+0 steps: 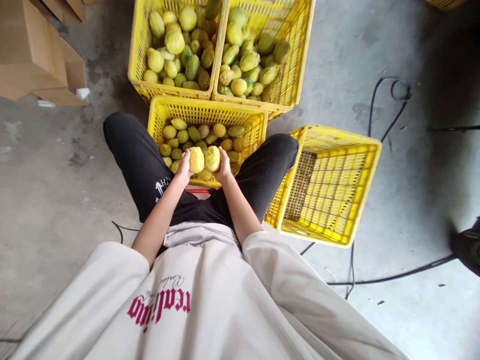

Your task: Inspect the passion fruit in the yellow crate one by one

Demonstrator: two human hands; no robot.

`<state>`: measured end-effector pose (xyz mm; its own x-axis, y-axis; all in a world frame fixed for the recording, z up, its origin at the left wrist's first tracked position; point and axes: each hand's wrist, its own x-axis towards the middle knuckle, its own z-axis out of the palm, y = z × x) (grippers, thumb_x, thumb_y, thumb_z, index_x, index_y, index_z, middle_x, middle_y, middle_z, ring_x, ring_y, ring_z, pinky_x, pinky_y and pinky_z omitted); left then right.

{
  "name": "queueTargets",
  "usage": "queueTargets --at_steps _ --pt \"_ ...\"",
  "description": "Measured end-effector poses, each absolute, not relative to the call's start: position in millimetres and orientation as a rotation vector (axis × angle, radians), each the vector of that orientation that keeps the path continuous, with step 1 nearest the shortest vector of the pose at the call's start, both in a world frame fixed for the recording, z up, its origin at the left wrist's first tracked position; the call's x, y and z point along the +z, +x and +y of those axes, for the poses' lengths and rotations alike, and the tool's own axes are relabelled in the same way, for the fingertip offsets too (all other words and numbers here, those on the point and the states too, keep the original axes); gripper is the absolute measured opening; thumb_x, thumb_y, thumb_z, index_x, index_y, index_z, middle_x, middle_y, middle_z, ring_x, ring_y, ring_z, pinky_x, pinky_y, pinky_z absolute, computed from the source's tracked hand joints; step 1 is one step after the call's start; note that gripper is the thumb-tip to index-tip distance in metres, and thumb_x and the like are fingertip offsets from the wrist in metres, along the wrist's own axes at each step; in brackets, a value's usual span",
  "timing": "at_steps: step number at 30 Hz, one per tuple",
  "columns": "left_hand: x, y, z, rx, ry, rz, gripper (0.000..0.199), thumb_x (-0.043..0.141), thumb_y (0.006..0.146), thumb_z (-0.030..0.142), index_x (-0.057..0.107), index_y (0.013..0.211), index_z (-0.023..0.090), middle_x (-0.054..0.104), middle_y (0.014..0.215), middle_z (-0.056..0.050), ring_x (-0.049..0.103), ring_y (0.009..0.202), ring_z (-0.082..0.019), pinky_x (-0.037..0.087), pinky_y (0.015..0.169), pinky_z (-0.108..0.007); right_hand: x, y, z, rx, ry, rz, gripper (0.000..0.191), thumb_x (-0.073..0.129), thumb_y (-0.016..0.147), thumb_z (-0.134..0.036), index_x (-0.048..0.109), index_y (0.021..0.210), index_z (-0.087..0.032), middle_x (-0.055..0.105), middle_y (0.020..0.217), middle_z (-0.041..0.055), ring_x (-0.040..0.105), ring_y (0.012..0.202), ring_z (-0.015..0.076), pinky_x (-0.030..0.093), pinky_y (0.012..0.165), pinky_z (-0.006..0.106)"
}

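Note:
My left hand (184, 166) is closed around the outer side of a plump yellow fruit (196, 160), which looks like a citrus. A second, bumpier yellow-green fruit (212, 159) sits in my right hand (224, 166), fingers curled behind it. The two fruits are held side by side, close together. Both hands hover over the near part of a yellow plastic crate (208, 105) between my knees. Inside it lie several smaller green and yellow fruits (194, 133), partly hidden by my hands. My fingertips are mostly out of sight behind the held fruits.
Two larger yellow crates, a left one (133, 55) and a right one (303, 55), stand ahead with mixed fruits inside. By my right knee, a tilted yellow crate (333, 185) shows its bare inside. Cardboard boxes (33, 50) are at upper left. Black cables (397, 276) cross the concrete floor.

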<state>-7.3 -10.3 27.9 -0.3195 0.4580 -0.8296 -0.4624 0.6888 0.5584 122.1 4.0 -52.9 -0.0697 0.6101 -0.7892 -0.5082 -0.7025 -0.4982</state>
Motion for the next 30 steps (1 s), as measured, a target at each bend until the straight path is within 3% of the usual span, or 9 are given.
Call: queueTargets --at_steps 3,8,14,17,20,25,28,30 --pt "29.6 -7.1 -9.9 0.898 -0.029 1.657 0.038 0.081 0.13 0.042 0.082 0.161 0.02 0.094 0.141 -0.018 0.091 0.146 -0.035 0.082 0.117 -0.045 -51.7 121.4 4.3 1.855 -1.405 -0.15 0.071 0.092 0.084 -0.098 0.072 0.103 -0.032 0.089 0.105 0.0067 0.087 0.139 0.0414 0.08 0.107 0.052" --pt "29.5 -9.0 -11.0 0.906 -0.014 1.681 0.04 0.064 0.136 0.043 0.083 0.167 0.026 0.094 0.147 -0.016 0.087 0.155 -0.032 0.082 0.117 -0.042 -50.2 117.2 3.8 1.822 -1.386 -0.217 0.068 0.094 0.086 -0.093 0.074 0.108 -0.031 0.088 0.11 0.0066 0.085 0.142 0.0389 0.078 0.109 0.049" --pt "36.7 -6.8 -9.5 0.911 0.026 1.68 0.057 0.097 0.12 0.053 0.083 0.166 0.021 0.095 0.133 -0.016 0.092 0.142 -0.041 0.085 0.113 -0.054 -54.4 116.7 2.2 1.834 -1.4 -0.178 0.068 0.094 0.086 -0.094 0.074 0.104 -0.031 0.088 0.106 0.0065 0.085 0.139 0.0389 0.077 0.109 0.049" --pt "45.4 -2.7 -8.4 0.881 0.037 1.71 0.04 0.095 0.122 0.035 0.086 0.157 0.017 0.096 0.126 -0.014 0.093 0.139 -0.037 0.084 0.113 -0.044 -55.6 118.9 2.1 1.834 -1.44 -0.198 0.068 0.093 0.086 -0.095 0.075 0.102 -0.031 0.088 0.106 0.0084 0.084 0.144 0.0414 0.078 0.11 0.051" --pt "49.8 -1.6 -7.9 0.843 0.019 1.746 0.031 0.087 0.125 0.021 0.085 0.156 0.016 0.095 0.132 -0.014 0.092 0.144 -0.032 0.081 0.114 -0.035 -54.9 119.6 2.7 1.844 -1.457 -0.199 0.067 0.094 0.086 -0.093 0.077 0.104 -0.031 0.09 0.112 0.0098 0.083 0.147 0.0429 0.078 0.115 0.053" --pt "41.9 -5.7 -7.2 0.863 0.014 1.715 0.035 0.084 0.127 0.037 0.087 0.159 0.024 0.094 0.143 -0.015 0.09 0.147 -0.036 0.084 0.113 -0.043 -56.1 116.1 3.4 1.854 -1.415 -0.187 0.06 0.095 0.094 -0.085 0.08 0.112 -0.029 0.09 0.122 0.0106 0.084 0.15 0.0417 0.08 0.113 0.055" --pt "38.4 -7.0 -6.3 0.912 -0.032 1.671 0.041 0.077 0.13 0.043 0.084 0.166 0.023 0.092 0.151 -0.018 0.088 0.151 -0.039 0.084 0.113 -0.05 -60.8 114.1 2.6 1.823 -1.401 -0.19 0.057 0.097 0.094 -0.078 0.079 0.114 -0.028 0.089 0.125 0.0098 0.084 0.147 0.0388 0.081 0.109 0.049" --pt "38.3 -7.3 -5.7 0.908 -0.051 1.666 0.042 0.068 0.134 0.043 0.082 0.167 0.021 0.091 0.153 -0.02 0.087 0.153 -0.038 0.084 0.113 -0.049 -65.2 114.1 1.4 1.81 -1.394 -0.234 0.059 0.1 0.09 -0.077 0.076 0.116 -0.029 0.087 0.126 0.0086 0.084 0.145 0.0366 0.081 0.106 0.046"
